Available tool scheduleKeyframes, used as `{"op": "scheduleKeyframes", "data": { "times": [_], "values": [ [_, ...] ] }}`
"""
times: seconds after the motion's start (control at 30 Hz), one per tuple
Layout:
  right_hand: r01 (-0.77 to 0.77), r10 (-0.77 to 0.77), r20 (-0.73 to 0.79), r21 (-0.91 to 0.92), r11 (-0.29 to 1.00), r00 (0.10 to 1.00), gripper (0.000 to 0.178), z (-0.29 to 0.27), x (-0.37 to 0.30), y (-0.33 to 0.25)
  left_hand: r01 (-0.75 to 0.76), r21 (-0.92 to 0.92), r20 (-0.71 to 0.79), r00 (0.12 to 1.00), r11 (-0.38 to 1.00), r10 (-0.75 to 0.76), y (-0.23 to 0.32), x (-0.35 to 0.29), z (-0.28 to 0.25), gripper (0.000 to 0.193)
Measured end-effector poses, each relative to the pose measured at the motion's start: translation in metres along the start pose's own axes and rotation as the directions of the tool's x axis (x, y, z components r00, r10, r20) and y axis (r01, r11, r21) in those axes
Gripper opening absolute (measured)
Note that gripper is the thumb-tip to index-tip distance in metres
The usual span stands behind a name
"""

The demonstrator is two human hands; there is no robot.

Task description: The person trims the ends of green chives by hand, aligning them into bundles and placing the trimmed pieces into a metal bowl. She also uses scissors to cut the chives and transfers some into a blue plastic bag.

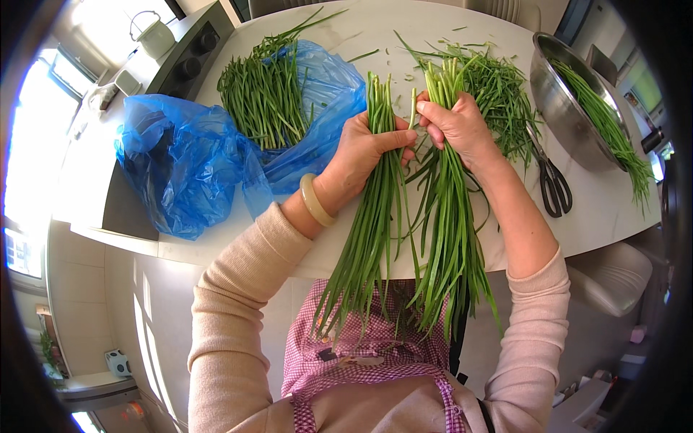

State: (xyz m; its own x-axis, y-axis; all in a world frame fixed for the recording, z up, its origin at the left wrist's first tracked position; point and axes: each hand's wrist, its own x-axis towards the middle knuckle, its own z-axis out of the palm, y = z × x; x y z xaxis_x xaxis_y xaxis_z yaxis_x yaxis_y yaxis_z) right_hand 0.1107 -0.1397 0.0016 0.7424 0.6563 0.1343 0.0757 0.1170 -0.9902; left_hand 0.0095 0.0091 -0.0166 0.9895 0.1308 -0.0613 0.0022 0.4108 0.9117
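Two bunches of long green garlic chives hang over the table's near edge, pale stem ends pointing away from me. My left hand [372, 148] is closed round the left bunch [368, 216], its thumb across the stems. In my right hand [458, 126] is the right bunch [455, 224], gripped just below the cut ends. A single pale stem [413, 110] stands between the two hands, near both sets of fingertips. Beyond my right hand lies a loose heap of chive scraps [498, 97]. Black-handled scissors [552, 177] rest right of it, blades partly under the heap.
At the left, a crumpled blue plastic bag [188, 166] lies opened under another chive pile [263, 101]. A steel basin [577, 108] with chives [599, 115] draping over its rim stands at the right. Small trimmings dot the white marbled table [375, 29]. A chair [610, 278] sits at the near right.
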Motion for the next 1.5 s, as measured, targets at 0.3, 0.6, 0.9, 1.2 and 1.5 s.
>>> {"op": "scheduleKeyframes", "data": {
  "times": [0.3,0.6,0.9,1.2,1.5],
  "values": [
    [0.084,-0.113,-0.341,-0.100,0.991,0.933,0.008,-0.018,0.012,0.000,0.088,-0.104,0.035,0.996,0.991,-0.085,0.005,0.000,-0.002,0.013],
    [-0.062,0.061,0.048,0.028,0.998,0.997,0.022,-0.008,0.003,-0.010,0.064,-0.099,0.024,0.998,0.993,-0.062,0.004,0.001,-0.002,0.013],
    [0.080,-0.086,-0.031,-0.144,0.986,0.996,0.016,-0.007,0.003,-0.002,0.131,-0.124,0.069,0.990,0.984,-0.123,0.005,0.001,-0.002,0.016],
    [-0.098,0.093,-0.143,-0.024,0.995,0.985,0.028,-0.015,0.007,-0.012,0.074,-0.130,0.051,0.996,0.989,-0.068,0.004,0.001,-0.003,0.016],
    [-0.073,0.097,-0.232,0.110,0.991,0.968,0.026,-0.024,0.005,-0.016,0.063,-0.080,0.006,0.998,0.995,-0.063,0.005,0.002,0.001,0.014]
  ]
}}
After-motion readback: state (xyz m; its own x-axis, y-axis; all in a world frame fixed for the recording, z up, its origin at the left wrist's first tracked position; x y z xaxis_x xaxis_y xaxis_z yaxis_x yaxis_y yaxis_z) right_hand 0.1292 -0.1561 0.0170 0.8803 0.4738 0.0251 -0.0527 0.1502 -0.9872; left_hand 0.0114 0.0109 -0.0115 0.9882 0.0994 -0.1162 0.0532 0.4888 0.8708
